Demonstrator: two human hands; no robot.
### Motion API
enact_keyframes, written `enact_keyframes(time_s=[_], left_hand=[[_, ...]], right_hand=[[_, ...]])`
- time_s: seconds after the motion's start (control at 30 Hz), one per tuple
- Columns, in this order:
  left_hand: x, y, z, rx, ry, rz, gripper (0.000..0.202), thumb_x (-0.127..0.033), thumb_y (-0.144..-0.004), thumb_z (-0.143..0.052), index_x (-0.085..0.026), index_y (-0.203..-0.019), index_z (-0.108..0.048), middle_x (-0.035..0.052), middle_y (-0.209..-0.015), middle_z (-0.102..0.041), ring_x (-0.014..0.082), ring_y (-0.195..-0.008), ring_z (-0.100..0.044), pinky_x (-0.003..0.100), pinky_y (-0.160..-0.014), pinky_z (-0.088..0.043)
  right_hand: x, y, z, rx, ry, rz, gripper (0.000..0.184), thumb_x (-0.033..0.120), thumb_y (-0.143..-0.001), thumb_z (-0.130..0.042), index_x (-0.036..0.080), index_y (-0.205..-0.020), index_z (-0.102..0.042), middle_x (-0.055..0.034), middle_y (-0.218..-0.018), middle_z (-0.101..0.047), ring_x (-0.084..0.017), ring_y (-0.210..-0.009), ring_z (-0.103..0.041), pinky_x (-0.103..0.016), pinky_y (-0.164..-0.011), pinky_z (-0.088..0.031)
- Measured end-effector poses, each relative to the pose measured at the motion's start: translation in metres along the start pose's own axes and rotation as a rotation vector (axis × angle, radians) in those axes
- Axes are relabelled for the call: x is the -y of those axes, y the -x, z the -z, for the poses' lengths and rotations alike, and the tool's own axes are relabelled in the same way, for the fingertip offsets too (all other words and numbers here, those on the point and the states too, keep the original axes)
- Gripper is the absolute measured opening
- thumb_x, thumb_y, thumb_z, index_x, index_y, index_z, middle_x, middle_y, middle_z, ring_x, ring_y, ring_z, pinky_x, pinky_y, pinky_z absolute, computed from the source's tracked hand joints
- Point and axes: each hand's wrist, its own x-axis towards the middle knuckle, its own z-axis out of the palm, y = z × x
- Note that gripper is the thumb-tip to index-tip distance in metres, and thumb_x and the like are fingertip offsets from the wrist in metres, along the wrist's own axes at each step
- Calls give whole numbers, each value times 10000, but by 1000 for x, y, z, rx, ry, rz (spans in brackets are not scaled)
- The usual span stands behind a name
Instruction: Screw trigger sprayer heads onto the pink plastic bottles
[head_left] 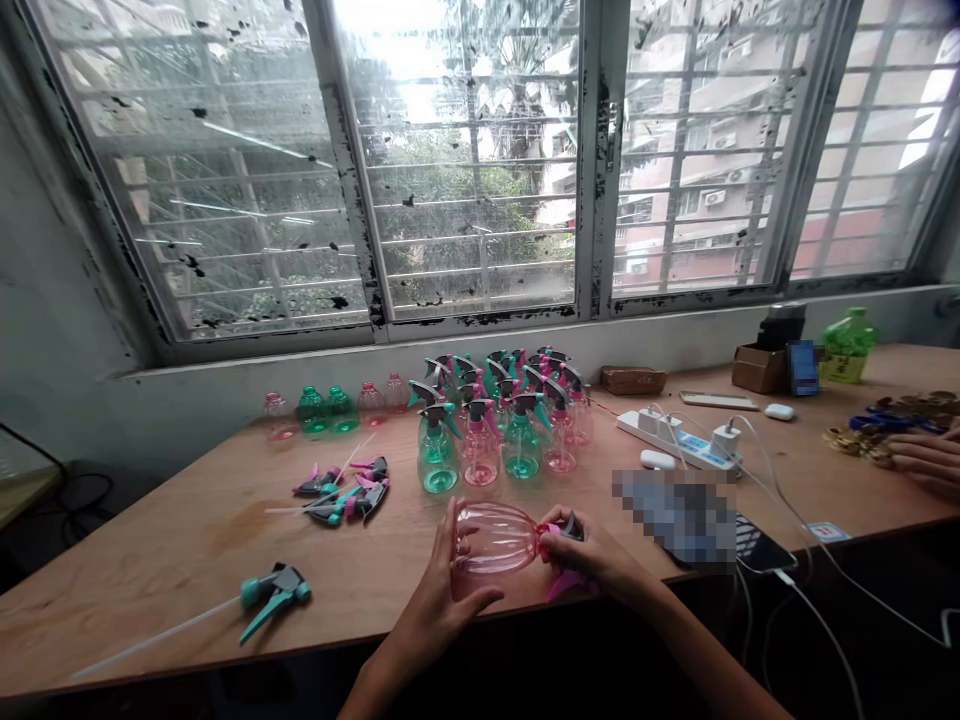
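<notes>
A clear pink spray bottle (495, 538) lies on its side between my hands, just above the table's front edge. Around its base end is my left hand (444, 580), fingers behind the plastic and thumb below. My right hand (592, 560) grips the pink and grey spray head (571, 527) at the bottle's neck; its pink trigger points down. Beyond them stand several green and pink spray bottles (521, 440) with heads on. To the left lie a heap of loose spray heads (349, 495) and a single teal spray head (276, 592) with a long tube.
Headless bottles (328, 410) line the wall at left. On the right are a power strip (675, 440) with chargers and cables, a phone (765, 545), a brown box (757, 368) and a green bottle (855, 335). Another person's hand (926, 460) is at the right edge.
</notes>
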Motion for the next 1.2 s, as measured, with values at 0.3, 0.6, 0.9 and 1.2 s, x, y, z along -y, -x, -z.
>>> enact_keyframes(time_s=[0.3, 0.6, 0.9, 1.2], left_hand=[[-1, -1, -3, -46, 13, -17, 971, -330, -875, -712, -382, -1579, -46, 114, -1625, -224, 333, -1369, -453, 523, -1154, -364], [-5, 3, -2, 0, 71, 32, 1113, -379, -846, -756, -280, -1590, 67, 179, -1526, -393, 350, -1312, -512, 518, -1129, -404], [2, 1, -1, -7, 57, -19, 994, -341, -882, -708, -375, -1584, -6, 154, -1526, -376, 338, -1289, -521, 537, -1081, -446], [0, 1, -5, -72, -16, -78, 841, -345, -935, -623, -430, -1568, -75, 98, -1616, -184, 319, -1277, -487, 490, -1045, -484]], right_hand=[[-2, 0, 2, -6, 12, -4, 446, 538, -746, -819, 182, -896, -596, -7, -721, -693, -150, -574, -592, -262, -567, -423], [6, 3, -3, -6, 40, -18, 477, 581, -709, -826, 190, -867, -602, -4, -700, -672, -156, -597, -575, -260, -569, -415], [10, 3, -5, -18, 45, -27, 516, 607, -671, -837, 192, -867, -600, 5, -681, -653, -152, -578, -562, -259, -556, -403], [4, 3, -1, 7, -3, -33, 448, 544, -730, -827, 191, -890, -602, -7, -716, -689, -154, -594, -582, -259, -579, -415]])
